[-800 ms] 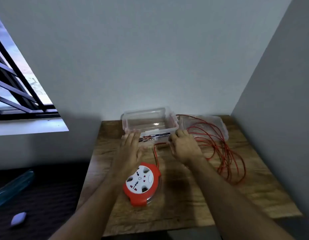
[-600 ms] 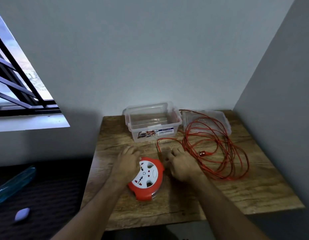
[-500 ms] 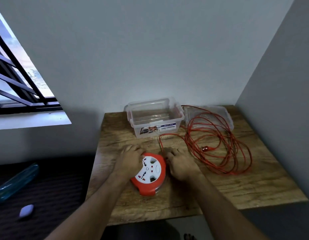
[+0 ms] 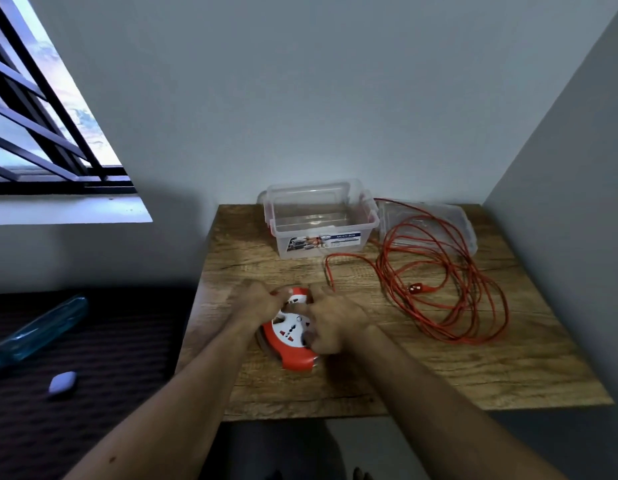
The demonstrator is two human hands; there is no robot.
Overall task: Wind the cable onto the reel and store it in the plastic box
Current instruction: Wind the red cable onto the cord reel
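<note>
While the cable (image 4: 442, 278) lies loose at frame right: reel (image 4: 291, 336) centre
Left hand (image 4: 257, 301): fingers curled on reel
Right hand (image 4: 335, 322): gripping reel
Plastic box (image 4: 323, 221): upper centre

Home room: barred window (image 4: 41, 109), wooden table (image 4: 508, 358).

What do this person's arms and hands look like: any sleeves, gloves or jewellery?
Both forearms are bare as far as the picture reaches, with no sleeves in view. The left hand and right hand wear no gloves. No watch, bracelet or ring shows, though the fingers are somewhat blurred.
</note>
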